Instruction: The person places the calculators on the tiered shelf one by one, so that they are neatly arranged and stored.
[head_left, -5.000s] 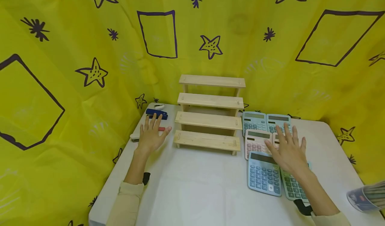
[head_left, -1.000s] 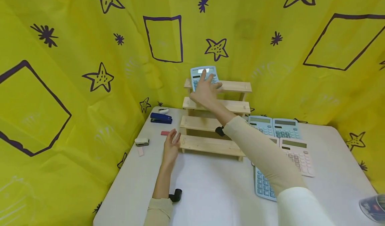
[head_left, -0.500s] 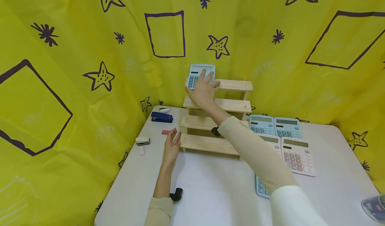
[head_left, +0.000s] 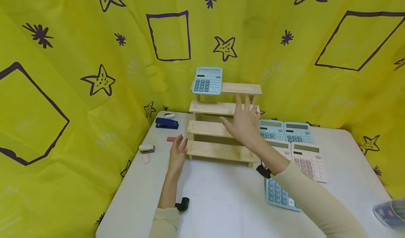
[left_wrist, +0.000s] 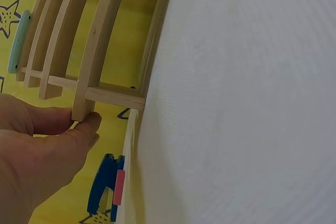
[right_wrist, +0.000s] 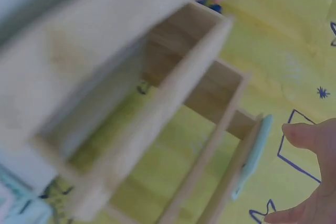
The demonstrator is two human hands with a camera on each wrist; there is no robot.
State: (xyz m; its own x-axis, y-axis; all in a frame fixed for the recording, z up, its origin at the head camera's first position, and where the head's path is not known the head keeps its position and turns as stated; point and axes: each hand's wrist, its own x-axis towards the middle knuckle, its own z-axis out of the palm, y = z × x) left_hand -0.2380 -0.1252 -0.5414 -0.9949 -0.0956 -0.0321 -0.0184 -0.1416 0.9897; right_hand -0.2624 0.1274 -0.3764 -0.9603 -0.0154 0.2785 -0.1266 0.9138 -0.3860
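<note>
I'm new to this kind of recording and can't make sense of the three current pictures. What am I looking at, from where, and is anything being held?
No machine here: a person works with two bare hands and wears three cameras. The wide picture comes from the head camera, looking down at a white table in front of a yellow cloth backdrop. The other two come from cameras on each wrist, so they look tilted and close.

In the middle stands a wooden stepped shelf. A blue calculator sits on its top step. More calculators lie on the table to the right, and a blue stapler lies to the left.

The left hand touches the left end of the shelf's lowest step. The right hand hangs in the air in front of the shelf, fingers spread, holding nothing.
</note>
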